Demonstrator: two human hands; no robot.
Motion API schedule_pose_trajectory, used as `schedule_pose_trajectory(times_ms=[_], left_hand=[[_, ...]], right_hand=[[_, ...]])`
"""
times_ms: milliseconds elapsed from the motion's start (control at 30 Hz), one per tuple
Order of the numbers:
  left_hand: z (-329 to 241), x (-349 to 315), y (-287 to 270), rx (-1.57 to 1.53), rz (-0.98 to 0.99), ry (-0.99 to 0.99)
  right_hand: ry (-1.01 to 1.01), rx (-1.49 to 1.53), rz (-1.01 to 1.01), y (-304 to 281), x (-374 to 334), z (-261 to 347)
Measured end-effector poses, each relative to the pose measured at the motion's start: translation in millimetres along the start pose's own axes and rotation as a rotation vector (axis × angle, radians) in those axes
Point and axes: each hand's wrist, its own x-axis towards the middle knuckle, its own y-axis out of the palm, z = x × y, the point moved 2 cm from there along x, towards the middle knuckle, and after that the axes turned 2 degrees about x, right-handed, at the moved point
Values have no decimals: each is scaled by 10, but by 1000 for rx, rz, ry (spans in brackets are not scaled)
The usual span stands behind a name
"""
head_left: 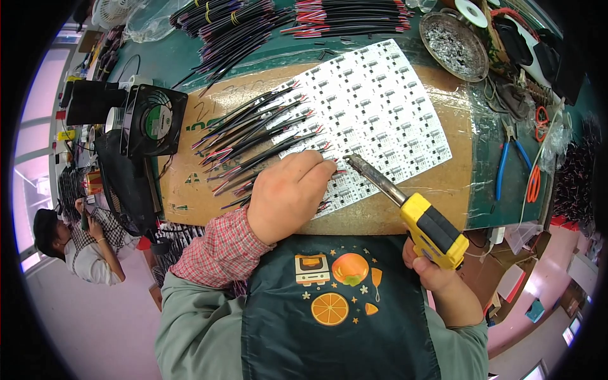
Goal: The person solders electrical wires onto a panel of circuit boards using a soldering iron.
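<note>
Green-covered, the tabletop [482, 190] carries a brown board [453, 206] along its near edge. Close to that edge, the right hand [430, 269] grips a yellow soldering gun [437, 231], its metal tip just beside the left hand [291, 193]. That one is curled over black wires [237, 149]; whether its fingertips pinch one, I cannot tell. Beyond, a white circuit sheet [373, 95] lies on the board, the wires fanned across its left edge. Blue-handled pliers [508, 142] rest toward the tabletop's right edge; wire bundles [354, 19] line the far edge.

Left fingers [315, 178] pinch a wire [341, 171] over a white circuit sheet [387, 101], while right fingers [410, 254] grip a soldering gun [434, 230].
</note>
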Motion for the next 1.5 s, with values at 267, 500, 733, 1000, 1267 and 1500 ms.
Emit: schedule_pose_trajectory(times_ms=[267,500,733,1000,1267,1500], left_hand=[[9,5,-10,-24,12,7],[9,11,-16,-4,35,25],[55,4,6,-83,15,-34],[48,9,4,-74,19,-19],[51,11,0,-78,22,-21],[47,22,-6,-79,34,-25]], right_hand=[[12,56,-22,28,28,5],[25,47,-26,11,18,-15],[34,35,-46,31,17,-43],[8,36,-43,59,53,-34],[22,31,-51,67,36,-14],[19,2,-42,45,39,-51]])
